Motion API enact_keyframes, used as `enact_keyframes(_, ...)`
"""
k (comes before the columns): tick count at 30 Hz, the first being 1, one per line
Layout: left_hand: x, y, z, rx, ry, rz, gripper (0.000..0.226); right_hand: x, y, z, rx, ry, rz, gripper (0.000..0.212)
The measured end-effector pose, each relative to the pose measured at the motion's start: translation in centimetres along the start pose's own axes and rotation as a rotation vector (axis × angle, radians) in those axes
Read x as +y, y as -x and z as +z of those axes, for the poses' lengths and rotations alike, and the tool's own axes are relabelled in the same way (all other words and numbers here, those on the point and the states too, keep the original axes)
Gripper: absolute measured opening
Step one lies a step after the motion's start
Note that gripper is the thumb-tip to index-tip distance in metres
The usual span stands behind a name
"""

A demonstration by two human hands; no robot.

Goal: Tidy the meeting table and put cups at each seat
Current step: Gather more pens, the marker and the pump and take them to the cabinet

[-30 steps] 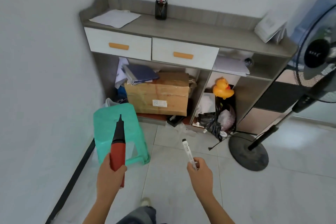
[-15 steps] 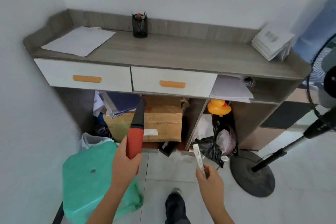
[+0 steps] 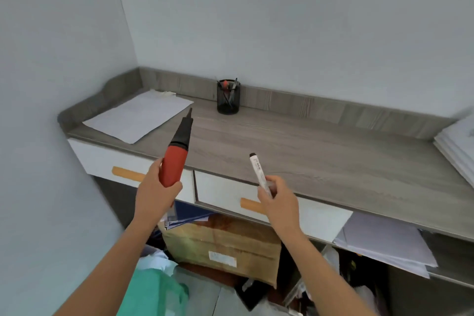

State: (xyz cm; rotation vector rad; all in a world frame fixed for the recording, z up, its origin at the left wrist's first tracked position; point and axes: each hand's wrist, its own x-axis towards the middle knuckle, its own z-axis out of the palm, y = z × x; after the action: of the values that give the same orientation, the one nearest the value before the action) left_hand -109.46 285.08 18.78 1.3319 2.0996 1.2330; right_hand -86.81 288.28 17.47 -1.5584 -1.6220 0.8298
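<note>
My left hand (image 3: 154,194) grips a red tool with a black pointed tip (image 3: 177,154), raised over the front edge of the grey wooden sideboard (image 3: 320,151). My right hand (image 3: 279,202) pinches a white marker with a black cap (image 3: 259,173), held upright over the right drawer. A black mesh pen holder (image 3: 228,97) with several pens stands at the back of the sideboard top, beyond both hands. No cups are in view.
A sheet of white paper (image 3: 138,117) lies on the sideboard's left end, a stack of papers (image 3: 459,143) at its right end. Two white drawers with orange handles (image 3: 125,174) sit below. Underneath are a cardboard box (image 3: 223,246), folders, loose papers and a green stool (image 3: 156,292).
The view has come closer to the sideboard and risen. Both hands have lifted from floor level up to the sideboard's front edge, still holding the red tool and the marker.
</note>
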Motion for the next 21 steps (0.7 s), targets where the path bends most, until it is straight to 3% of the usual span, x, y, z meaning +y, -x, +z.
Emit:
enact_keyframes(7, -0.5, -7.5, 2.3, -0.04, -0.105, 0.023, 0.062, -2.2, -8.7, 4.5, -0.096, -0.008, 0.022, 0.033)
enact_keyframes(11, -1.7, -12.9, 3.3, -0.097, -0.16, 0.016, 0.059, -3.5, -12.6, 7.8, -0.087, 0.148, 0.049, 0.038)
enact_keyframes(17, -2.1, -18.8, 4.3, -0.058, -0.194, 0.037, 0.055, -5.6, -17.7, 12.8, -0.015, 0.335, 0.009, 0.028)
enact_keyframes(21, -2.3, -19.8, 4.9, 0.045, -0.074, 0.063, 0.045, -6.2, -19.9, 14.8, 0.026, 0.409, -0.008, 0.031)
